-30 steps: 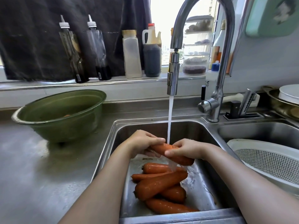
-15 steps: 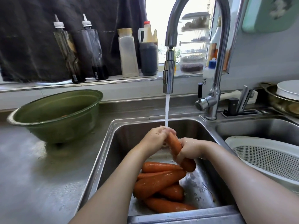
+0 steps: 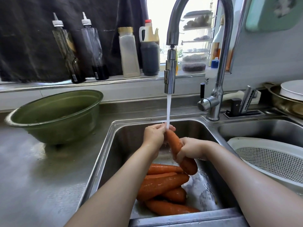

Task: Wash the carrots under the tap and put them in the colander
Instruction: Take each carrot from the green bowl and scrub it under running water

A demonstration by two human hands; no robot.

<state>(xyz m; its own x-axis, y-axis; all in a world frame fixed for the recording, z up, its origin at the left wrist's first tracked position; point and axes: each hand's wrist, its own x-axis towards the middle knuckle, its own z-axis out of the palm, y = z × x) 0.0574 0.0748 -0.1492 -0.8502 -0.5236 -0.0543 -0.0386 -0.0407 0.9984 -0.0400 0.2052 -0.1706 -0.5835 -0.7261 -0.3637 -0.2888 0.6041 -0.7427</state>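
Observation:
Water runs from the steel tap [image 3: 170, 76] onto the top of an orange carrot [image 3: 176, 141] that I hold steeply tilted over the left sink basin [image 3: 118, 145]. My left hand [image 3: 155, 135] grips its upper end under the stream. My right hand [image 3: 190, 149] wraps round its middle, and the thick lower end sticks out below. Several more wet carrots [image 3: 164, 184] lie piled on the basin floor. A white perforated colander [image 3: 268, 158] sits in the right basin, with no carrots showing in the part I see.
A green bowl [image 3: 54, 115] stands on the steel counter at left. Bottles [image 3: 127, 51] line the window sill behind the tap. A knife holder [image 3: 246, 102] and a metal pan with a white plate [image 3: 291, 94] sit at the back right.
The carrot has turned from nearly level to steeply tilted, its top end now under the stream. My left hand has risen to the upper end; my right hand grips lower down.

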